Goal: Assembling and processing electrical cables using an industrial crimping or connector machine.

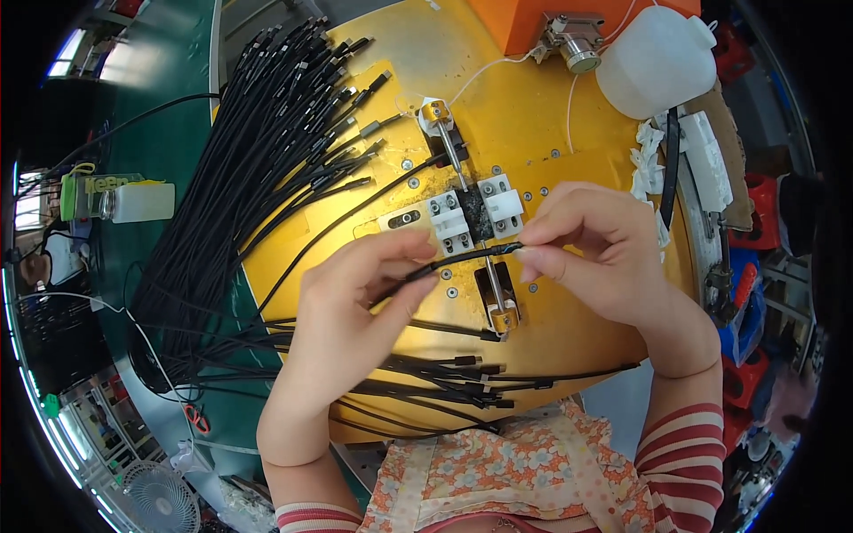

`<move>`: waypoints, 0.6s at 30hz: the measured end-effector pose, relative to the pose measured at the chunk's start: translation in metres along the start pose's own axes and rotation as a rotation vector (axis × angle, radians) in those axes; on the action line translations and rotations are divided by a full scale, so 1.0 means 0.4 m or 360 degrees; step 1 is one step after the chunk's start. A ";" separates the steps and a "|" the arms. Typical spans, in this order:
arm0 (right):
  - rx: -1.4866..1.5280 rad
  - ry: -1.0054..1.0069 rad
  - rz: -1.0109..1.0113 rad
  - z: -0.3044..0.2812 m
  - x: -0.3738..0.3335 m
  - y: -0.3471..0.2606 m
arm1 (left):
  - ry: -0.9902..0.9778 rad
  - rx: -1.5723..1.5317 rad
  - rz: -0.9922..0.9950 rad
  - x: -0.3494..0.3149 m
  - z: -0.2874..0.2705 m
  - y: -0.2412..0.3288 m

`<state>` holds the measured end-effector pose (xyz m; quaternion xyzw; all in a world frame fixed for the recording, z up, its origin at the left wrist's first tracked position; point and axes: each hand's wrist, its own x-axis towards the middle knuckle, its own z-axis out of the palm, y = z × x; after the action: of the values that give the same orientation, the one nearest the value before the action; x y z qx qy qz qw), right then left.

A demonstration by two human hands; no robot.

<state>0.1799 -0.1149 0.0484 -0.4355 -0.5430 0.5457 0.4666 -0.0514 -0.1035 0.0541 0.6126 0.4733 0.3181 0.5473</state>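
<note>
A thin black cable (471, 257) stretches between my two hands, just on the near side of a small fixture. My left hand (342, 311) pinches it between thumb and fingers. At its other end, the fingertips of my right hand (604, 253) grip the tip, where a small bluish-green bit shows; its exact form is hidden. Beyond the cable stand two white clamp blocks (500, 206), screwed to a gold-coloured plate (382, 31). Slim metal rods with brass ends (435, 112) point toward the blocks from far and near sides.
A thick bundle of black cables (284, 133) lies at the left. More cables (444, 382) with plugs lie near my apron. An orange housing (524, 27) and a white plastic jug (657, 62) stand far right. Red-handled scissors (197, 419) and a squat bottle (142, 202) rest on the green table (169, 98).
</note>
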 end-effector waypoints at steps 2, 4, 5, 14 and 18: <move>0.0089 -0.0022 0.0060 0.000 0.001 0.002 | -0.0063 0.0302 0.0015 0.009 -0.013 0.000; -0.0121 -0.0102 -0.0150 0.000 0.004 0.012 | -0.0256 0.0687 0.0278 0.020 -0.003 0.026; -0.0120 -0.0104 -0.0148 0.002 0.006 0.016 | -0.0210 0.0623 0.0550 0.026 0.010 0.007; -0.0370 -0.0250 -0.0342 0.016 0.025 0.033 | -0.0172 0.0974 0.0890 0.041 0.001 -0.022; -0.0776 -0.0058 -0.0543 0.012 0.046 0.071 | 0.0084 0.0972 0.0969 0.059 0.014 -0.064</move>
<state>0.1708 -0.0970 0.0208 -0.4275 -0.7316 0.3206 0.4234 -0.0439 -0.0848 0.0250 0.8499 0.3571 0.3260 0.2096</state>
